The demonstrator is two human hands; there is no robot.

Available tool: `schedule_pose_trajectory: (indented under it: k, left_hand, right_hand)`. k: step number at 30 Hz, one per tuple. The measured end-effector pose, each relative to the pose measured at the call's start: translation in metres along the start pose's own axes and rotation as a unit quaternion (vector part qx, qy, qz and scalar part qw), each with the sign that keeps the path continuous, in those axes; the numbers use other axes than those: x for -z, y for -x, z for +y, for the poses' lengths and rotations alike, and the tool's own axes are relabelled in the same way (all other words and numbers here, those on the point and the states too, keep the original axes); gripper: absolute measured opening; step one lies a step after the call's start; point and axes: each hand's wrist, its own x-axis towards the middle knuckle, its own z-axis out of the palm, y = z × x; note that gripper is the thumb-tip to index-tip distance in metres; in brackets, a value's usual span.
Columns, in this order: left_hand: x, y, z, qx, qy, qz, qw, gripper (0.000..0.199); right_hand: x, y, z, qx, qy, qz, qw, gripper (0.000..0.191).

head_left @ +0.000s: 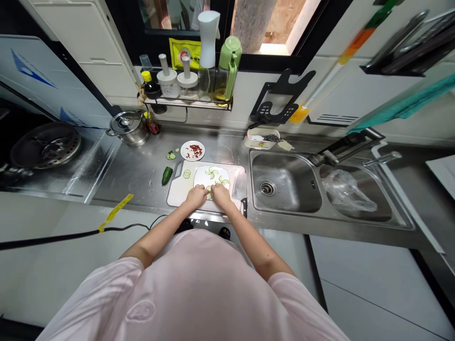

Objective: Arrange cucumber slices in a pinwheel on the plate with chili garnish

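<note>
I have the white plate [199, 177] set on the pink cutting board [175, 194] right in front of me, probably so that both hands can work over it without reaching. The loose cucumber slices [186, 174] lie on the board just beyond the plate's left rim, handy for my left hand [196, 197], I would say. On the steel counter [145, 176], past the board's left edge, the uncut cucumber piece [167, 175] and the small cucumber scraps [171, 155] sit apart, which seems to leave my working surface free of them. The dish of chopped red bits [184, 153] stands behind the board, perhaps to be out of the way of my wrists. The knife [244, 207] lies along the board's right side, its black handle toward me, so my right hand [221, 194] could likely get at it easily.

My fingers are bunched narrow, both sets of tips nearly meeting over the near part of the plate. A cucumber slice [209, 192] shows in the gap between my hands, right at the fingertips; whether either hand pinches it or only touches it, I cannot tell. The arranged cucumber slices [212, 172] lie on the plate beyond my fingertips, with more just past my right hand's knuckles.
</note>
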Motion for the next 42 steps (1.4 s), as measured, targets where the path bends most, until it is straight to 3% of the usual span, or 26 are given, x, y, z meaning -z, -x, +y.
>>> schedule_pose_trajectory:
  k: [3,6,11,17,30,37,42]
  left_hand:
    - [0.0,-0.002,-0.013,0.061,0.064,0.065,0.994,0.034]
    - [0.006,-0.007,-0.035,0.168,0.1,0.146,0.97,0.033]
    - [0.014,-0.018,-0.069,0.278,0.104,0.196,0.935,0.036]
    - [0.009,-0.027,-0.084,0.295,0.091,0.205,0.929,0.037]
    - [0.013,-0.033,-0.081,0.318,0.097,0.2,0.922,0.027]
    - [0.021,-0.033,-0.077,0.353,0.21,0.223,0.884,0.017]
    - [0.029,-0.035,-0.077,0.306,0.361,0.267,0.839,0.017]
  right_hand:
    - [0.003,0.003,0.003,-0.018,-0.023,0.023,0.999,0.026]
    - [0.006,0.009,0.007,-0.039,-0.063,0.058,0.996,0.026]
    - [0.006,0.018,0.01,-0.043,-0.125,0.092,0.987,0.027]
    - [0.005,0.022,0.012,-0.043,-0.167,0.127,0.977,0.027]
    - [0.001,0.028,0.016,-0.045,-0.19,0.14,0.971,0.027]
    - [0.004,0.031,0.018,-0.036,-0.214,0.166,0.962,0.025]
    - [0.02,0.024,0.015,-0.026,-0.225,0.177,0.958,0.025]
